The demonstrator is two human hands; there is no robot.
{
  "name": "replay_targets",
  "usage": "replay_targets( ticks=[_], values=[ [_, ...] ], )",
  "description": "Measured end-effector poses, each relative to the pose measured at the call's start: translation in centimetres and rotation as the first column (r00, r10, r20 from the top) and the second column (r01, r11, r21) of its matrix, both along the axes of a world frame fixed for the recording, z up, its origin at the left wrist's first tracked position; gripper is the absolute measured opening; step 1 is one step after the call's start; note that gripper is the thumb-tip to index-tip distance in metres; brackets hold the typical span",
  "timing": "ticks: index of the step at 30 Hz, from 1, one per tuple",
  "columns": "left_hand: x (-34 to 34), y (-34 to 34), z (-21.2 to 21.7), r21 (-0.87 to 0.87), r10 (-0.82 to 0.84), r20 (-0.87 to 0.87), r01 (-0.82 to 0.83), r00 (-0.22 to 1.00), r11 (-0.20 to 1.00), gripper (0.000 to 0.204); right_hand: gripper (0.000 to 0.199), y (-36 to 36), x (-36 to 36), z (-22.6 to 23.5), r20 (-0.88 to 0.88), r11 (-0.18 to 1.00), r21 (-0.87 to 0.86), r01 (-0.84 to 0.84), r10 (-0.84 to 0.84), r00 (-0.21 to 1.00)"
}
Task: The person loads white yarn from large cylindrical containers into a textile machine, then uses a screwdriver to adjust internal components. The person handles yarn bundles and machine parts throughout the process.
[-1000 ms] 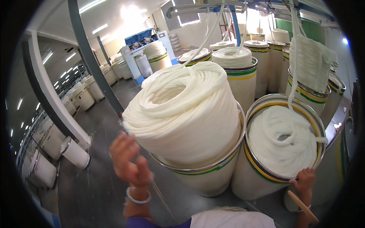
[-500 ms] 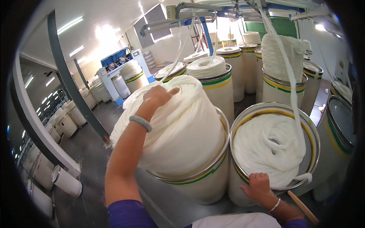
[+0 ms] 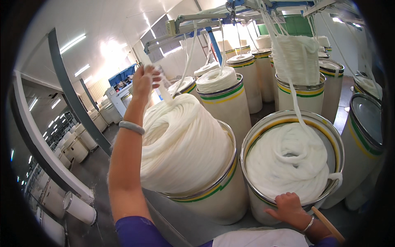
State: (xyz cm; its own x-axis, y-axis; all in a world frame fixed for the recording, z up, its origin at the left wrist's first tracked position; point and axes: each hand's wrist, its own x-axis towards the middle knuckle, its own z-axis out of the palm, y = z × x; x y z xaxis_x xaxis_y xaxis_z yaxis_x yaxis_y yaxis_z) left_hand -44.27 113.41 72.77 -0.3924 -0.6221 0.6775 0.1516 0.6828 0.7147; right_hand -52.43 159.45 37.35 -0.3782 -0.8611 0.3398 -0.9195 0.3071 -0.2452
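— Look, the left hand (image 3: 145, 81) is up in the air now. Half a second back it lay flat on top of the heaped coil in the near can; now it's lifted clear above it.

— And it isn't empty. The fingers are closed round the end of the white sliver strand (image 3: 165, 91), pinching it, and the strand runs down from the fist into the piled sliver (image 3: 183, 144).

— So the loose end has been found and pulled free of the heap, I'd judge. What about the other hand?

— The right hand (image 3: 289, 209) has hardly moved. It rests on the near rim of the second can (image 3: 335, 136), fingers spread over the metal edge, holding nothing that I can see.

— That can sits just beside the full can (image 3: 214, 197), its sliver lying lower inside, with a strand (image 3: 297, 108) rising to the overhead frame (image 3: 214, 18).

— Yes, and the lifted end is still well below that frame.
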Motion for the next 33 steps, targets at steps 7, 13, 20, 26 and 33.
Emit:
replay_targets(
  ticks=[7, 13, 20, 26, 33],
  values=[
    [4.6, 17.5, 0.7, -0.244, -0.54, 0.465, 0.688, 0.702, 0.684, 0.031, 0.058, -1.5, -5.0, 10.3, 0.34, 0.922, -0.383, 0.052, 0.089, 0.936],
    [7.4, 20.3, 0.2, -0.165, -0.724, 0.589, 0.931, 0.358, 0.326, 0.055, 0.092, -14.8, -4.9, 20.5, -0.018, 0.554, -0.702, -0.448, 0.615, 0.788],
    [12.4, 14.0, 1.8, -0.034, -0.662, 0.55, 0.806, 0.509, 0.591, 0.015, 0.034, -9.3, -3.9, 23.4, 0.595, 0.353, -0.294, -0.889, 0.795, 0.119],
    [11.8, 12.7, -3.4, -0.106, -0.48, 0.755, 0.805, 0.447, 0.584, 0.007, 0.08, 3.4, -3.1, 27.7, 0.854, 0.359, -0.022, -0.933, 0.491, 0.169],
    [8.9, 16.6, -14.3, -0.53, -0.028, 0.818, 0.771, 0.575, 0.353, 0.007, 0.062, 7.5, 2.6, 24.3, 0.633, 0.686, 0.081, -0.723, 0.525, 0.568]
  ],
)
